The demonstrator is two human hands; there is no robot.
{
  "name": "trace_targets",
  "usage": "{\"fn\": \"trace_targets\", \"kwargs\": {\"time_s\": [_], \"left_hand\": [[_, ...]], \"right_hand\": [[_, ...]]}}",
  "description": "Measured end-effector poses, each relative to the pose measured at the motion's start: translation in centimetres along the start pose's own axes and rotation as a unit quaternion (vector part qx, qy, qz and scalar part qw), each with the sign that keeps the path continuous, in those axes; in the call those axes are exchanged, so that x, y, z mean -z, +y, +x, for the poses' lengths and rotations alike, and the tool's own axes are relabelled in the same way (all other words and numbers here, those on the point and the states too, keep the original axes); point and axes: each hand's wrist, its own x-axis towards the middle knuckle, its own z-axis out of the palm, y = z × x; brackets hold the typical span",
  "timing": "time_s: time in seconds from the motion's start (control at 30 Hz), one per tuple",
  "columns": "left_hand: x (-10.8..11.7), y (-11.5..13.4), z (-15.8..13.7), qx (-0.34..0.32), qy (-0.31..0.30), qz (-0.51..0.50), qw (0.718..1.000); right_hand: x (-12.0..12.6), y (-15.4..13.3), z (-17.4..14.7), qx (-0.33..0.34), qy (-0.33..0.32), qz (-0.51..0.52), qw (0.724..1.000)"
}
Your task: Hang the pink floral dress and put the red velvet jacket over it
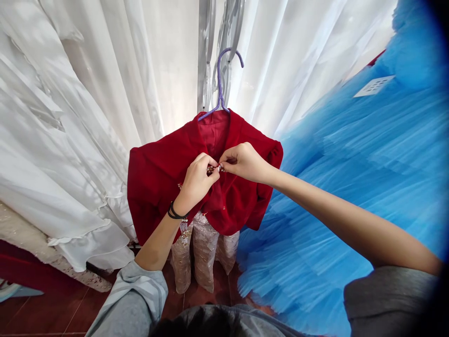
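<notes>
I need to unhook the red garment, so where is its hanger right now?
Head view, upper centre: the purple hanger hooks onto a silvery metal frame between white curtains, above both hands.

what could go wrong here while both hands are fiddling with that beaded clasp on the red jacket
1. Both the left hand and right hand pinch the small beaded clasp; a hard tug might break off beads or tear the red jacket.
2. The jacket hangs from one thin purple hanger; downward pull could slip it off its hook.
3. The blue tulle dress presses against the right forearm and could snag.
</notes>
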Motion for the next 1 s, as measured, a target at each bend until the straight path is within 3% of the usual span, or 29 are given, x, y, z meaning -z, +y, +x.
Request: {"fn": "trace_targets", "kwargs": {"time_s": [0.27, 0.53, 1.0], "left_hand": [[0.4, 0.1, 0.2, -0.033, -0.015, 0.019, 0.999], [0.9, 0.5, 0.0, -0.019, -0.020, 0.037, 0.999], [0.2, -0.1, 0.3, 0.020, 0.006, -0.041, 0.999]], "right_hand": [[-0.7, 0.0, -0.3, -0.005, 0.028, -0.015, 0.999], [-0.9, -0.4, -0.5, 0.013, 0.020, -0.043, 0.999], [-0.7, -0.1, 0.3, -0.016, 0.019, -0.021, 0.999]]}}
